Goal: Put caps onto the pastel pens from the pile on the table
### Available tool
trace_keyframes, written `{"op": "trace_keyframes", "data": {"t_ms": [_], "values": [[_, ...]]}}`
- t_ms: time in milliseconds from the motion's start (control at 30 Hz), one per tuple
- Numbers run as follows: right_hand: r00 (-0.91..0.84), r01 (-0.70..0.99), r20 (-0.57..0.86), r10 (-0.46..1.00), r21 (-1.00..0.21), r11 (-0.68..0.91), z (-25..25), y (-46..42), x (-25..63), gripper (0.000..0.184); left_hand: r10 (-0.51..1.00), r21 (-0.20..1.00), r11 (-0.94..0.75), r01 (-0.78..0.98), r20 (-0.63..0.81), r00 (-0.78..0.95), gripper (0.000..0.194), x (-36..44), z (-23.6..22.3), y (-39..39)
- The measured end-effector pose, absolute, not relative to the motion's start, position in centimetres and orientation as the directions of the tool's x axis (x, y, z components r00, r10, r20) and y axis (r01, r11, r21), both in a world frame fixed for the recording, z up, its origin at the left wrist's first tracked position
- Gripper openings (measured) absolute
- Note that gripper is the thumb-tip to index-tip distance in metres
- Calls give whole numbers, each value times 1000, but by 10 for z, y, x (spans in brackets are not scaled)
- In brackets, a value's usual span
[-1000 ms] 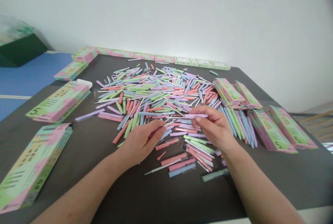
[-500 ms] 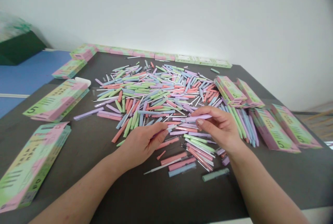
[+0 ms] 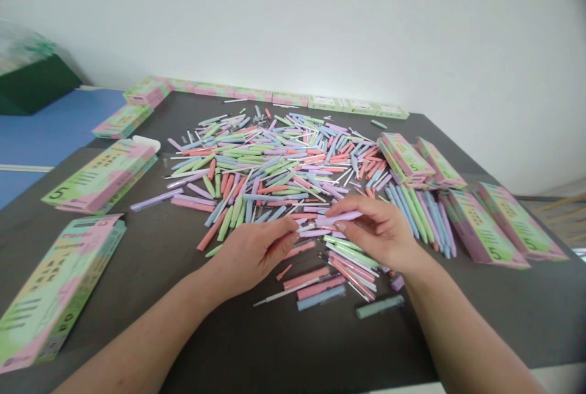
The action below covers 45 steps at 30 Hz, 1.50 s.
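A purple pen barrel is pinched between the thumb and fingers of my right hand. My left hand closes its thumb and forefinger on a slim pale pen refill, mostly hidden by the fingers. The refill points at the near end of the barrel; whether its tip is inside I cannot make out. Both hands hover over the front of a large heap of pen parts in purple, green, blue and coral, mixed with white refills.
Finished-looking pens lie side by side at the right, near printed cartons. More cartons lie at the left, and a row of boxes lines the wall. A few loose pens and caps lie in front.
My right hand has moved left and slightly down with the purple barrel, closing the gap to the refill. My left hand stays almost where it was.
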State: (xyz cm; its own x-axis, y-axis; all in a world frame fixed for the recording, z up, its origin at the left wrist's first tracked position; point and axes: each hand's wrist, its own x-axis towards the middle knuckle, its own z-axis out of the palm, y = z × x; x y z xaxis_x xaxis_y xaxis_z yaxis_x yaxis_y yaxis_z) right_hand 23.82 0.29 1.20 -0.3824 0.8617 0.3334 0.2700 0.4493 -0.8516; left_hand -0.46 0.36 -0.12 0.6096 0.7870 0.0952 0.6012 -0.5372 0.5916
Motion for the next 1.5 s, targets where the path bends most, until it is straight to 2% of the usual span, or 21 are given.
{"op": "trace_keyframes", "data": {"t_ms": [267,400,633,833,1033,1267,1333,1500], "values": [[-462,290,300,835,-838,462,1,1,225,18,752,449,-636,627,177,635,27,-4,-5,0],[-436,307,292,851,-841,446,-2,1,222,18,725,362,-684,634,241,645,28,-3,-6,0],[-399,342,283,872,-836,428,-1,-1,219,15,699,297,-715,634,272,661,28,-3,-11,-2],[-379,336,278,882,-847,412,-2,-1,219,16,700,279,-714,642,269,661,29,-1,-10,-2],[-421,318,282,862,-845,431,-2,-3,214,13,685,314,-726,612,247,685,29,-1,-12,-3],[-399,340,268,877,-845,413,-5,-3,208,12,687,284,-725,627,237,687,26,0,-19,-3],[-408,351,220,886,-858,374,-6,-2,208,15,674,255,-738,624,247,696,25,0,-19,-4],[-452,408,72,889,-870,278,-8,-1,209,39,665,238,-746,621,238,708,24,2,-18,-5]]}}
